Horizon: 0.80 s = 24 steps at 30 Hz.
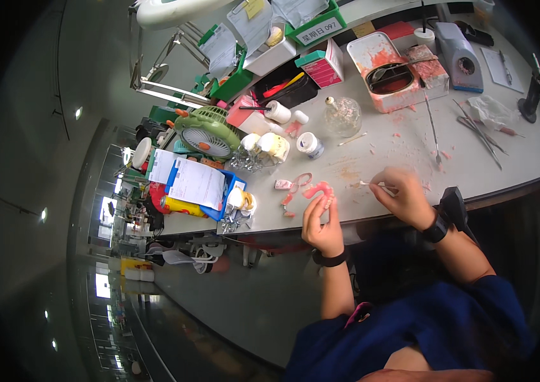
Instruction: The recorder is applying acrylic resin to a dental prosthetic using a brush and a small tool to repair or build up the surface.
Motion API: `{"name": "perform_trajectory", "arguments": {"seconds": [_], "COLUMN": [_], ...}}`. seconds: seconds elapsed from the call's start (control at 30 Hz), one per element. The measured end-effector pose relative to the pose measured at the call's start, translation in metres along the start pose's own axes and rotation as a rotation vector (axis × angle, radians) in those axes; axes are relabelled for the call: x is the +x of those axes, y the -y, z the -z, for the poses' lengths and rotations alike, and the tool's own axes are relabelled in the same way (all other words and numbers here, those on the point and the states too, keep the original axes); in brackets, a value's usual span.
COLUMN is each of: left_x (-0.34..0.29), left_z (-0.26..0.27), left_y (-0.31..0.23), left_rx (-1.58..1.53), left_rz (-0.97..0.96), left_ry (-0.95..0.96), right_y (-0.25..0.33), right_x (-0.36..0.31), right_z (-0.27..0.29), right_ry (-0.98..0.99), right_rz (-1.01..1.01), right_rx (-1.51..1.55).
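Observation:
My left hand (324,230) pinches a curved pink denture (318,190) with pale teeth between its fingertips, just above the table. To the right, my right hand (405,198) grips a thin cotton swab (364,183), its white tip pointing left toward the denture but apart from it. On the table left of the denture lie a pink curved strip (302,181), a small white and pink block (282,184) and some pink scraps (287,202). A second cotton swab (352,139) rests beyond my hands, near a white jar (309,146) and a round glass bottle (343,116).
A pink-stained wax pot (392,83) stands at the back. Metal hand tools (435,130) and tweezers-like instruments (483,135) lie at right among pink crumbs. A green fan (207,135), foil-wrapped models (272,146) and a blue tray (224,202) with papers occupy the left.

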State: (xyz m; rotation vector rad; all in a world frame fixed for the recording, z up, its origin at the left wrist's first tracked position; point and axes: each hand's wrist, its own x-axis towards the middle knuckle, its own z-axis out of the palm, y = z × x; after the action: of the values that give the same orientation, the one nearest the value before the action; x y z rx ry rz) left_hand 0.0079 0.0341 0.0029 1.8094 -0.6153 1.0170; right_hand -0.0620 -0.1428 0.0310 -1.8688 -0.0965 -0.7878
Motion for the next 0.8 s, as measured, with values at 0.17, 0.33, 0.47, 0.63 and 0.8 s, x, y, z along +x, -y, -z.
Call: {"name": "perform_trajectory", "arguments": {"seconds": [0.17, 0.33, 0.47, 0.63, 0.8], "left_x": [0.025, 0.035, 0.039, 0.036, 0.027], "left_z": [0.066, 0.089, 0.096, 0.087, 0.072], "left_y": [0.068, 0.107, 0.110, 0.071, 0.067], "left_rx": [0.154, 0.118, 0.301, 0.347, 0.663], "left_rz": [0.146, 0.288, 0.330, 0.229, 0.122], "left_ry": [-0.188, -0.025, 0.255, 0.198, 0.273], "right_y": [0.004, 0.006, 0.005, 0.008, 0.007], "right_x": [-0.001, -0.001, -0.001, 0.000, -0.001], "right_z": [0.000, 0.001, 0.003, 0.003, 0.005], "right_ry": [0.013, 0.053, 0.041, 0.075, 0.067], "right_rz": [-0.040, -0.064, -0.056, -0.077, -0.079], "right_rx": [0.022, 0.027, 0.026, 0.001, 0.025]}}
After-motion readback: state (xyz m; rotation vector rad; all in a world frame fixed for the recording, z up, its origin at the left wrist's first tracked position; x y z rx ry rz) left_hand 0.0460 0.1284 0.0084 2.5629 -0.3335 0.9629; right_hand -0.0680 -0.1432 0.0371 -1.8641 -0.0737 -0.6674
